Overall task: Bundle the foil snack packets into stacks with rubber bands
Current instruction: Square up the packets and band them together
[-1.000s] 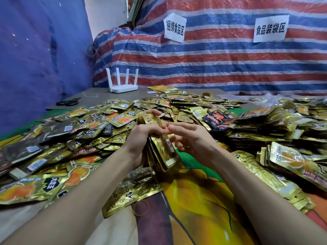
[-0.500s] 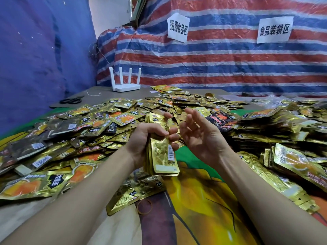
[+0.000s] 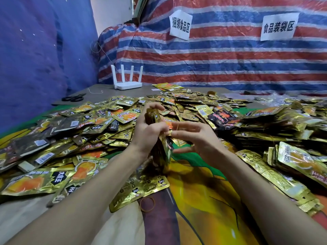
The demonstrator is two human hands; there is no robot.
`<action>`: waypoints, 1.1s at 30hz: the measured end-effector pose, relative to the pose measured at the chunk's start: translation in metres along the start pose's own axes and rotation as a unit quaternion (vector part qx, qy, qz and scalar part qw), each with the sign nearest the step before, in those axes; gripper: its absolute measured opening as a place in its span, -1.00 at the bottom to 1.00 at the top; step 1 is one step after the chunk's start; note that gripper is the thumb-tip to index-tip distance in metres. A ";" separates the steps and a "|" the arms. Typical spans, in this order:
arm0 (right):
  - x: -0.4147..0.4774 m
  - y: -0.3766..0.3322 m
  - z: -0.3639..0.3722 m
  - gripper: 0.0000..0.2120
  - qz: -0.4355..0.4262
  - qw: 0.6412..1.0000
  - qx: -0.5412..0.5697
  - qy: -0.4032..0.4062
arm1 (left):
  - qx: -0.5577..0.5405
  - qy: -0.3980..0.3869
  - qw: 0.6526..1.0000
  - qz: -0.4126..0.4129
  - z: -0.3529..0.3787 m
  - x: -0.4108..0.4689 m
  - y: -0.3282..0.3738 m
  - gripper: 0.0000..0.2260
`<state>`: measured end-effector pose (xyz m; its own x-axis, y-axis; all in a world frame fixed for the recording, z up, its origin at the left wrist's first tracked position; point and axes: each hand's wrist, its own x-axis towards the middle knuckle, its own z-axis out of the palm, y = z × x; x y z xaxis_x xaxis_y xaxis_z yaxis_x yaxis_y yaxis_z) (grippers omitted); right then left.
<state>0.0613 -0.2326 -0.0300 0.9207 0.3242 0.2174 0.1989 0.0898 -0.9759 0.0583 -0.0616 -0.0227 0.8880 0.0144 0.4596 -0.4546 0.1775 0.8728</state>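
Tarp (image 3: 230, 68), striped red, white and blue, filled the back of my head feed, with a blue sheet (image 3: 44, 50) on the left. Counter (image 3: 99, 96) sat below, grey at the far edge, with a printed cloth (image 3: 194, 200) over the near part. Loose foil packets (image 3: 106, 124) lay heaped across most of it.

Left hand (image 3: 147, 133) was at centre, fingers wrapped round a stack of packets (image 3: 163, 151) held upright on edge above the cloth. Right hand (image 3: 198, 137) was just beside it, fingers spread and loosely bent, tips at the stack. A thin tan strand ran by the index finger; I couldn't tell whether it was a band.

Two paper signs (image 3: 180, 25) hung on the tarp. White router (image 3: 127, 84) and black scissors (image 3: 73, 98) were at the far edge. One rubber band (image 3: 141, 206) lay loose on the cloth, near my side of the stack.
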 end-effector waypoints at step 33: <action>-0.008 -0.001 0.035 -0.42 0.054 0.987 0.149 0.014 | 0.058 0.037 0.995 0.076 0.004 0.004 0.001 -0.73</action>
<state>0.0423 -0.2026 -0.0302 0.9409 0.3210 0.1084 -0.0040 0.3303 -0.9439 0.0613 -0.0650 -0.0195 0.8096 0.1058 0.5774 -0.5844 0.0536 0.8097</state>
